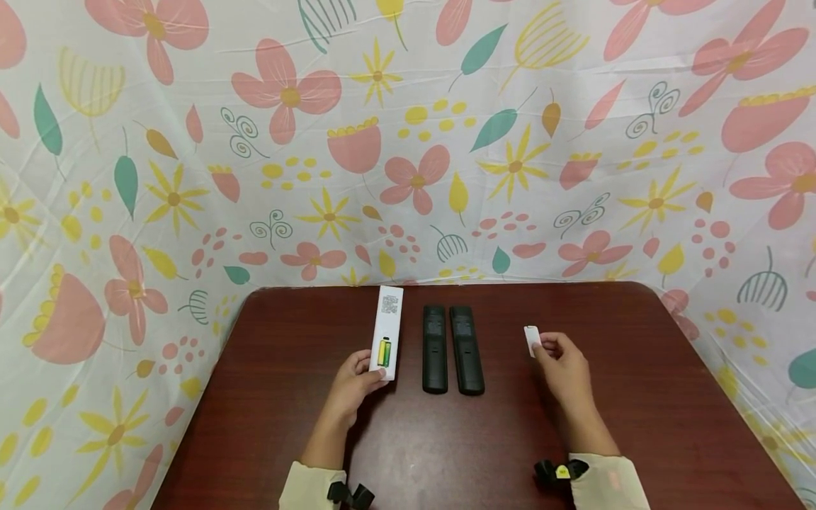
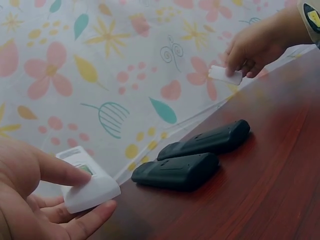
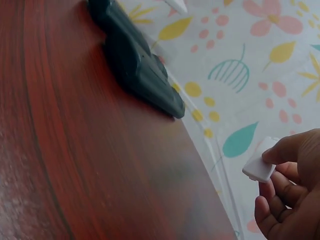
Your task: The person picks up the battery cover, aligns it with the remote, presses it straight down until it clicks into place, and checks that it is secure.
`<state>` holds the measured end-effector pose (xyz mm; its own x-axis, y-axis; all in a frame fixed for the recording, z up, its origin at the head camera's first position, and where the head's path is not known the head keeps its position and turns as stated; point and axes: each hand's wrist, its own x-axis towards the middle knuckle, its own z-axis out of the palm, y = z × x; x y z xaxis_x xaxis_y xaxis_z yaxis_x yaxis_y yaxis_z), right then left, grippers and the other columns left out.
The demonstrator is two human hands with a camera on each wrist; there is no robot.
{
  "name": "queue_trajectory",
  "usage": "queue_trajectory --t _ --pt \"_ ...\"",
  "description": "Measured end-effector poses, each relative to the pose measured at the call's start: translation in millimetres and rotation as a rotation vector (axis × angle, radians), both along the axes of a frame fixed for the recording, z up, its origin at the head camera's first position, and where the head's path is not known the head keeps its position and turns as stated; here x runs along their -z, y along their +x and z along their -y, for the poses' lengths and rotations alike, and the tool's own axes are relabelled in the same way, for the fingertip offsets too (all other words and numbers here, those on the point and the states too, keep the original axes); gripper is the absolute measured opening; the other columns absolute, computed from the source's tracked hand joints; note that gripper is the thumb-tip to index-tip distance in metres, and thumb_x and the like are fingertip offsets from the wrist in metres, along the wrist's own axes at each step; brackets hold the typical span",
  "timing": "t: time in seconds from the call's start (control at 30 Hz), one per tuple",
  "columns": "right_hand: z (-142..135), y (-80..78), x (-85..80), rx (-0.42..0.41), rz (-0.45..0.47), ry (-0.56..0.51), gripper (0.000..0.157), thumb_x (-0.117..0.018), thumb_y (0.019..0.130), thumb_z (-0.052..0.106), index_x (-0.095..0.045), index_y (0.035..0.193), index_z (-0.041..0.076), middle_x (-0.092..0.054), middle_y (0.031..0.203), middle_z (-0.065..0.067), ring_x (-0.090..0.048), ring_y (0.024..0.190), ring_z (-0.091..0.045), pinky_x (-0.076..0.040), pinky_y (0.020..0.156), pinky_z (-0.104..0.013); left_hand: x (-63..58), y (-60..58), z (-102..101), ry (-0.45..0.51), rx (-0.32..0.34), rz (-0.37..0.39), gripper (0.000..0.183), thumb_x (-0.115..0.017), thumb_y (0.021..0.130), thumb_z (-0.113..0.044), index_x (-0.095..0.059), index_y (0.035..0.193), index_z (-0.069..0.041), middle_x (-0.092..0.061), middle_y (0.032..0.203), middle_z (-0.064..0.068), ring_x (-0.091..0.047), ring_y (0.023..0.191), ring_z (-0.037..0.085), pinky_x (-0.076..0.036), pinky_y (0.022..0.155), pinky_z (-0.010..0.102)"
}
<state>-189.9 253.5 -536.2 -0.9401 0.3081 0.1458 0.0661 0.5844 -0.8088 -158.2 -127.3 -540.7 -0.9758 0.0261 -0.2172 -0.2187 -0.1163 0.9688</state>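
Observation:
In the head view my left hand [image 1: 350, 386] grips the lower end of a white remote control [image 1: 387, 322], its back facing up. The battery compartment is uncovered, and green-and-yellow batteries [image 1: 384, 353] show inside it. The thumb lies across the near end of the remote, just below the batteries, with fingers underneath, as the left wrist view also shows. Off to the right, my right hand [image 1: 566, 372] pinches a small white battery cover [image 1: 532, 341] between thumb and fingers. The right wrist view shows this cover [image 3: 261, 164] held clear of the tabletop.
Two black remote controls, a left one [image 1: 435, 350] and a right one [image 1: 468, 350], lie side by side, backs up, between my hands. They rest on a dark red-brown wooden table [image 1: 433, 453]. A flower-patterned cloth [image 1: 414, 142] hangs behind the table and along its sides.

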Motion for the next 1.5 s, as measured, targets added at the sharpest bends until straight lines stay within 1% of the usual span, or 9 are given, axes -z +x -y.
queue_trajectory --t 0.27,0.57,0.73,0.87,1.0,1.17,1.27,1.4,1.5 --pt "13.8 -0.9 1.1 -0.069 -0.012 -0.043 0.02 -0.068 0.096 0.014 -0.067 0.113 0.003 -0.073 0.106 -0.018 -0.053 0.081 0.011 -0.043 0.073 -0.004 -2.5 0.4 -4.7 0.025 0.031 -0.001 0.058 -0.061 0.091 0.004 -0.041 0.145 0.008 -0.053 0.139 0.033 -0.066 0.104 0.024 -0.058 0.088 0.033" --pt "29.0 -2.0 1.2 -0.149 0.004 -0.094 0.029 -0.067 0.096 0.011 -0.062 0.123 0.003 -0.071 0.111 -0.019 -0.057 0.085 0.007 -0.044 0.077 -0.006 0.1 -0.7 -11.9 0.067 0.037 0.005 0.057 -0.061 0.09 0.006 -0.041 0.144 0.009 -0.054 0.135 0.033 -0.067 0.098 0.02 -0.059 0.088 0.035" --pt "36.4 -2.3 1.2 -0.181 -0.005 -0.118 0.037 -0.067 0.096 0.01 -0.06 0.132 0.008 -0.072 0.109 -0.018 -0.06 0.086 0.002 -0.047 0.076 -0.01 0.2 -1.1 -15.8 0.085 0.048 0.007 0.057 -0.061 0.09 0.006 -0.04 0.143 0.009 -0.055 0.133 0.033 -0.068 0.097 0.021 -0.059 0.088 0.036" --pt "41.2 -2.3 0.9 -0.21 -0.017 -0.095 0.044 -0.068 0.096 0.011 -0.058 0.139 0.015 -0.073 0.104 -0.015 -0.061 0.086 -0.002 -0.049 0.074 -0.014 -0.1 -0.8 -18.7 0.102 0.059 0.0 0.057 -0.062 0.09 0.006 -0.041 0.143 0.009 -0.055 0.133 0.033 -0.068 0.097 0.021 -0.059 0.089 0.037" --pt "45.7 -2.5 0.2 -0.259 -0.043 -0.077 0.05 -0.068 0.095 0.008 -0.056 0.143 0.016 -0.073 0.103 -0.014 -0.063 0.088 -0.007 -0.051 0.074 -0.017 0.0 -1.0 -21.5 0.108 0.067 -0.003 0.057 -0.062 0.09 0.006 -0.041 0.143 0.008 -0.056 0.133 0.032 -0.068 0.098 0.021 -0.059 0.089 0.037" --pt "51.9 -3.0 0.2 -0.298 -0.048 -0.08 0.053 -0.068 0.095 0.007 -0.054 0.145 0.018 -0.071 0.104 -0.013 -0.065 0.091 -0.013 -0.052 0.075 -0.018 0.0 -0.7 -25.6 0.107 0.077 -0.009 0.058 -0.062 0.089 0.006 -0.04 0.143 0.009 -0.055 0.134 0.033 -0.068 0.099 0.022 -0.059 0.089 0.038" --pt "56.1 -3.6 0.7 -0.3 -0.045 -0.087 0.053 -0.068 0.095 0.007 -0.055 0.145 0.021 -0.071 0.104 -0.013 -0.067 0.093 -0.015 -0.053 0.074 -0.019 0.7 -0.4 -27.9 0.113 0.084 -0.008 0.059 -0.062 0.089 0.006 -0.04 0.143 0.009 -0.056 0.134 0.033 -0.068 0.098 0.021 -0.059 0.09 0.039" --pt "61.8 -3.9 -0.1 -0.311 -0.048 -0.115 0.053 -0.068 0.095 0.006 -0.056 0.144 0.022 -0.071 0.105 -0.014 -0.068 0.093 -0.019 -0.054 0.073 -0.02 2.2 -0.4 -30.5 0.124 0.095 -0.017 0.059 -0.062 0.088 0.007 -0.039 0.142 0.01 -0.057 0.132 0.032 -0.068 0.097 0.02 -0.059 0.091 0.041" --pt "65.9 -3.5 -1.7 -0.323 -0.045 -0.143 0.053 -0.068 0.095 0.004 -0.056 0.143 0.021 -0.071 0.105 -0.015 -0.068 0.093 -0.018 -0.054 0.074 -0.019 2.8 -0.8 -32.5 0.134 0.098 -0.015 0.058 -0.062 0.088 0.007 -0.04 0.142 0.009 -0.057 0.132 0.031 -0.068 0.097 0.02 -0.059 0.091 0.04"
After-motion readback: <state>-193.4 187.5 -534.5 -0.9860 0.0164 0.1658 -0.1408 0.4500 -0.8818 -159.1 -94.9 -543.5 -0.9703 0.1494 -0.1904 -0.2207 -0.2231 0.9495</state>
